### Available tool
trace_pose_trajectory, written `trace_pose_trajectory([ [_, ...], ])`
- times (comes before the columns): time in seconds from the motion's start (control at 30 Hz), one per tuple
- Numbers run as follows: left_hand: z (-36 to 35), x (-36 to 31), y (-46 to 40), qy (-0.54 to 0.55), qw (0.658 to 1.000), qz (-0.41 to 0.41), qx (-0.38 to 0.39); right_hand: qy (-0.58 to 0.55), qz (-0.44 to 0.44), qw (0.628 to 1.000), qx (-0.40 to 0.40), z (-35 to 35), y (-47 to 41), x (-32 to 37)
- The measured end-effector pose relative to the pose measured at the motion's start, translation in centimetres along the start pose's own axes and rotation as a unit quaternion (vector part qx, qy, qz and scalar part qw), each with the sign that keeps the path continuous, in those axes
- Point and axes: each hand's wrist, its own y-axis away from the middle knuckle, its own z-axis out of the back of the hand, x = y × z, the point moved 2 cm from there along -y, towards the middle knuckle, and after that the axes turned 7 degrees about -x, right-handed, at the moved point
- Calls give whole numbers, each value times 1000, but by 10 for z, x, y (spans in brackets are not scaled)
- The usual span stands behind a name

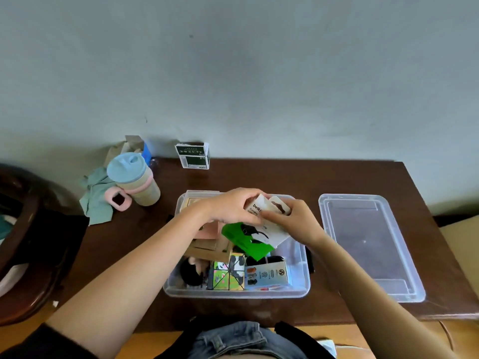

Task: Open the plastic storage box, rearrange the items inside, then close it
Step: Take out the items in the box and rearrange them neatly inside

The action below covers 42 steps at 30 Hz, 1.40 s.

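Two hands at work: both over the far half of the open plastic storage box (298, 288), which sits on the brown table (259, 174) in front of you
Lid: lid (368, 244) lies flat on the table just right of the box, apart from it
Left hand: left hand (230, 206) has fingers curled over the top edge of the white packet (259, 207)
Right hand: right hand (295, 220) pinches the same packet from the right side, thumb across its face
Packet position: held above the box contents, tilted, over the green card package (248, 239)
Other contents: patterned cube (229, 274) and small printed carton (269, 274) along the near wall; wooden boxes (207, 248) under your left forearm; dark round item at near left, too blurred to name
Handling judgement: packet looks light, thin card, likely to bend; hold it by its edges, not the middle
Box handling: thin clear plastic, probably flexes; grip the lid by opposite rims when you close it
Stage: rearranging, judged mid-task; lid not yet on
Bystanders: lidded cup (134, 177), green cloth (97, 195), dark carton (193, 155) at the wall
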Motion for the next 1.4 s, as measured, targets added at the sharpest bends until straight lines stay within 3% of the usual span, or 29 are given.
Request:
trace_pose_trajectory([
  [0.2, -11, -7, -25, -92, 991, -8, -96, 135, 13, 987, -83, 27, -9, -12],
  [0.33, -15, 2, -32, -35, 988, 2, -152, 301, 22, 951, -67, 32, -15, -18],
  [0.4, -18, 8, -31, -48, 986, 9, -157, 325, 21, 944, -53, 28, -17, -20],
  [0.5, -26, 18, -29, -161, 972, 19, -171, 345, 31, 938, -34, 13, -22, -24],
  [0.67, -32, 24, -27, -258, 946, -19, -195, 341, 22, 939, -34, -8, -31, -32],
  [0.83, -37, 31, -26, -331, 915, -20, -229, 406, -3, 908, -107, -7, -34, -36],
  [0.9, -38, 33, -28, -339, 911, -15, -233, 467, -46, 880, -75, -4, -32, -40],
  [1.0, -40, 33, -32, -354, 908, 4, -224, 503, -76, 855, 98, -17, -30, -55],
  [1.07, -45, 34, -34, -364, 906, 14, -216, 477, -64, 860, 169, -30, -30, -70],
  [1.4, -52, 50, -38, -329, 919, 73, -204, 446, -121, 872, 164, -59, -43, -109],
])
